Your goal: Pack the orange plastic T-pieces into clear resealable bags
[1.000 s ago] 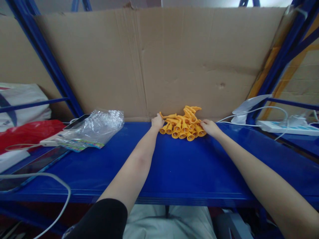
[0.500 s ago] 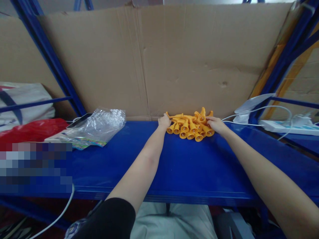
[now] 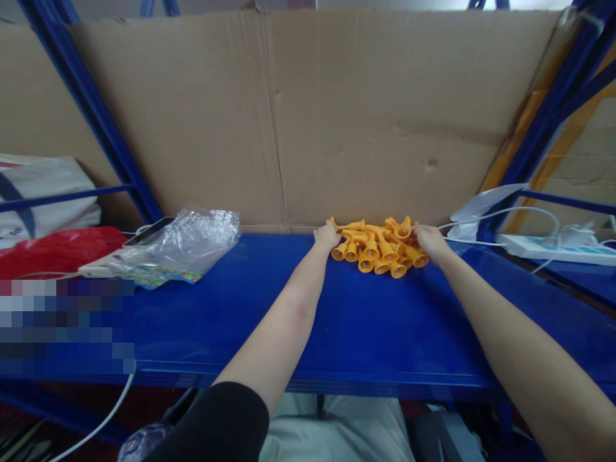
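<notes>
A heap of yellow-orange plastic toy horns (image 3: 370, 247) lies near the back of the blue shelf, most of their flared round ends facing me. At the left end of the heap is my left hand (image 3: 326, 236), its fingers closed at the narrow end of one horn. My right hand (image 3: 430, 242) is at the opposite end, thumb and fingers closed on the rightmost horns; its fingertips are partly hidden. The horns overlap between the two hands, with a few resting on top of others.
Behind the blue shelf (image 3: 366, 340) stands a large cardboard sheet (image 3: 385, 115). Clear plastic bags (image 3: 192, 240) and a red bag (image 3: 62, 250) lie at left. A white power strip (image 3: 553, 249) with cables is at right, beside a blue upright post (image 3: 543, 122).
Both hands and the heap of horns appear slightly farther right in the view, while the surroundings shift slightly left. Both hands stay at the ends of the heap.
</notes>
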Motion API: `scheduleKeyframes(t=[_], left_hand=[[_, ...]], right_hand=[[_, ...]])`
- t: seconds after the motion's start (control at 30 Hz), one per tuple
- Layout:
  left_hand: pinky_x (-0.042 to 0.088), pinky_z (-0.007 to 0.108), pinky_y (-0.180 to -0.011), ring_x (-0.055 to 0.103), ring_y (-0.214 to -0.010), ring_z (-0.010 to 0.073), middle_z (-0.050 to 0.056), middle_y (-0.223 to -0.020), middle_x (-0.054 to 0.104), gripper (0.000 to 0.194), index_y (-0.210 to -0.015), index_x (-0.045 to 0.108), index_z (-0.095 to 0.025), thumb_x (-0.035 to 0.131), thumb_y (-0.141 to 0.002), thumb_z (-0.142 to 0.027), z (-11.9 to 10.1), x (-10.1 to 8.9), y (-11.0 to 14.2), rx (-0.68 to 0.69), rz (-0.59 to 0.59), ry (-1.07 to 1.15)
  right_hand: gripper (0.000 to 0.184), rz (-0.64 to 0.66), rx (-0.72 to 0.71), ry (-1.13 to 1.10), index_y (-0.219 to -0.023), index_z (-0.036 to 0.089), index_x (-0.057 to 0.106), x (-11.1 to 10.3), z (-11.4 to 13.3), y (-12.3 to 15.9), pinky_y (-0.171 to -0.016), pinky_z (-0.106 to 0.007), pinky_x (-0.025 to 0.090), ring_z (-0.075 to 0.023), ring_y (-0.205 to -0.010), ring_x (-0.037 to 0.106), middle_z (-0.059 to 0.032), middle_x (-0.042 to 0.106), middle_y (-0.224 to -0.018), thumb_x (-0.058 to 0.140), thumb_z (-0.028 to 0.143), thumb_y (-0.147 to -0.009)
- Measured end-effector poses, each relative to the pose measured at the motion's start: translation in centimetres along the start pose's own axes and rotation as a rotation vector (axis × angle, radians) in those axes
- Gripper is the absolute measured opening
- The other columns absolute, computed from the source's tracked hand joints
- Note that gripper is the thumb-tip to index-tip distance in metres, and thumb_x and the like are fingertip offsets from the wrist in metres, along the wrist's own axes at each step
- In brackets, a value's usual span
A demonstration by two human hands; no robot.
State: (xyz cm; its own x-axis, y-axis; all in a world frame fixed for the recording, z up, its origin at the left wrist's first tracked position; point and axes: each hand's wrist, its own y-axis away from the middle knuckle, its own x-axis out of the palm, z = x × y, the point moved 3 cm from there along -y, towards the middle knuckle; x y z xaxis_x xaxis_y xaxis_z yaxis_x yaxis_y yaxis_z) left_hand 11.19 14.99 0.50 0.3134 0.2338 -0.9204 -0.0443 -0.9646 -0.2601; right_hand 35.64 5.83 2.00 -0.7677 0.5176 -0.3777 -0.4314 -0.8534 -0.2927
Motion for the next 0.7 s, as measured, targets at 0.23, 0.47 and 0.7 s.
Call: scheduleKeyframes(t=[0.23,0.47,0.7], left_hand=[[0.046,0.030,-0.090,0.057,-0.116,0.0267,0.021,-0.126,0.058,0.055,-0.124,0.044,-0.009,0.062,-0.080,-0.037,0.7,-0.4,-0.6,0.041,0.092,0.003],[0.048,0.026,-0.085,0.060,-0.111,0.0248,0.017,-0.121,0.063,0.052,-0.121,0.053,-0.010,0.064,-0.078,-0.038,1.4,-1.9,-0.7,0.077,0.241,-0.002],[0.046,0.030,-0.092,0.057,-0.116,0.0253,0.013,-0.125,0.061,0.043,-0.117,0.061,-0.015,0.059,-0.081,-0.039,3.6,-4.1,-0.4,0.126,0.200,-0.033]], right_hand=[[0.031,-0.058,-0.029,0.050,-0.080,0.013,0.071,-0.2,-0.4,-0.6,-0.076,-0.034,0.049,-0.0240,-0.088,0.062,-0.0114,0.070,-0.092,0.042,0.019,-0.072],[0.028,-0.065,-0.050,0.096,-0.079,0.015,0.069,-0.5,-0.3,-0.8,-0.083,-0.039,0.048,-0.0276,-0.095,0.061,-0.0138,0.069,-0.099,0.042,0.020,-0.074],[0.031,-0.095,-0.070,0.175,-0.085,0.015,0.069,-1.1,0.5,-0.4,-0.091,-0.034,0.044,-0.0247,-0.106,0.059,-0.0139,0.066,-0.110,0.039,0.016,-0.077]])
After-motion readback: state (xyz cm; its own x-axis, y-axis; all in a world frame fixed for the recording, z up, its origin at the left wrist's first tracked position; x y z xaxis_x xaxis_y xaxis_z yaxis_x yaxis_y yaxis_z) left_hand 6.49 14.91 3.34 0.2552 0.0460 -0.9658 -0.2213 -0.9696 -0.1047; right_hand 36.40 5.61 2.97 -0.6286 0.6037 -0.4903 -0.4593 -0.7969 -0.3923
